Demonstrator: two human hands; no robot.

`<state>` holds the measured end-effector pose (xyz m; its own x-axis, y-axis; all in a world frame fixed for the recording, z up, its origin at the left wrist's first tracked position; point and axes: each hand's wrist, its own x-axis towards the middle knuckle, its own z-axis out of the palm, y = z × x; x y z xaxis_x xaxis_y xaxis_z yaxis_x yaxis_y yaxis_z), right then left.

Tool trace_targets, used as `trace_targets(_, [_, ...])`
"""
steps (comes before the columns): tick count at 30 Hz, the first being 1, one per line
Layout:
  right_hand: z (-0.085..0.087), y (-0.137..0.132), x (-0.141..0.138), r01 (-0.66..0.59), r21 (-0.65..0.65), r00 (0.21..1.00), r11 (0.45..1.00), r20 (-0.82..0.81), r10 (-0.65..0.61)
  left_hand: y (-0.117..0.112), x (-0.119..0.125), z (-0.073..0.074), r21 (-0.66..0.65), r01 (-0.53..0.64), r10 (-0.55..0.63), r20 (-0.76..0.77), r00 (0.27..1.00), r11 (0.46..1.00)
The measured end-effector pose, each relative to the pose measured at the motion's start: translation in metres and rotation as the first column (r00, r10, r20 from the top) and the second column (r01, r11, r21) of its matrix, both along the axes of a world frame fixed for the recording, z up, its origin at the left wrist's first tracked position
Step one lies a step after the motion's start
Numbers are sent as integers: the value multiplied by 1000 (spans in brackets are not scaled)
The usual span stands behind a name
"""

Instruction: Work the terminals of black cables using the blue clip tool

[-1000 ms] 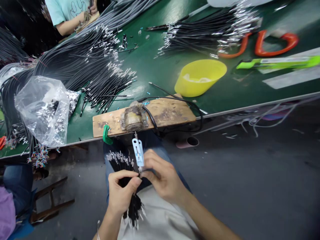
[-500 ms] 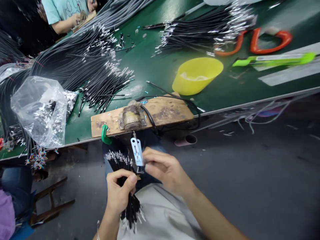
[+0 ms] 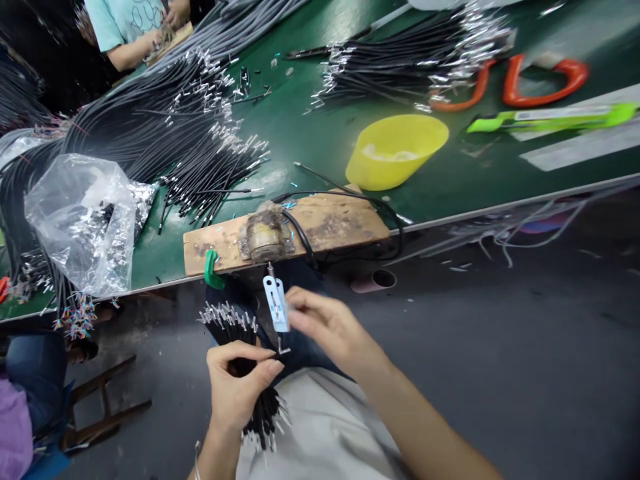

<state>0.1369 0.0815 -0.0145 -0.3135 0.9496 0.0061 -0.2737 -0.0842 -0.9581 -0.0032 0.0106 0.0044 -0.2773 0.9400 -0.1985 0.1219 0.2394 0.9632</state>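
Note:
My left hand (image 3: 235, 380) is closed around a bundle of short black cables (image 3: 227, 327) with silvery ends, held below the table edge. Its thumb and forefinger meet just under a small bent metal hook (image 3: 283, 350); something dark shows at their tips, too small to make out. A light-blue plastic piece (image 3: 275, 307) with two holes hangs on a thin shaft from a small round motor (image 3: 267, 237). At the right edge of that piece, my right hand (image 3: 335, 333) is closed, thumb and fingertips pinching it; the fingertips are slightly blurred.
The motor sits on a wooden board (image 3: 340, 220) held by a green clamp (image 3: 213, 270). Cable piles (image 3: 215, 167), a plastic bag (image 3: 80, 227), a yellow cup (image 3: 395, 157), orange-handled scissors (image 3: 545, 100) and a green cutter (image 3: 550, 120) lie on the table. Another person's hands (image 3: 155, 43) work at upper left.
The cable bundle's upper ends have tipped left and spread. My left thumb and forefinger have stretched right, under the metal hook. My right fingers have risen slightly along the blue piece.

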Motion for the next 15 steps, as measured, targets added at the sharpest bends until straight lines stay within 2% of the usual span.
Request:
trace_targets(3, [5,14,-8,78,-165,993,983,-72,-91,-1,1,7,34,-28,29,-40,999,999])
trace_targets(7, [17,24,-21,-50,-269,973,962,-229,-14,4,5,14,78,-45,52,-83,995,996])
trace_targets(10, [22,23,-28,-109,-336,927,936,-373,-26,12,9,17,107,-39,50,-103,993,994])
trace_targets(15, [15,18,-30,-217,-429,843,877,-536,-53,18,14,20,135,-34,51,-126,991,990])
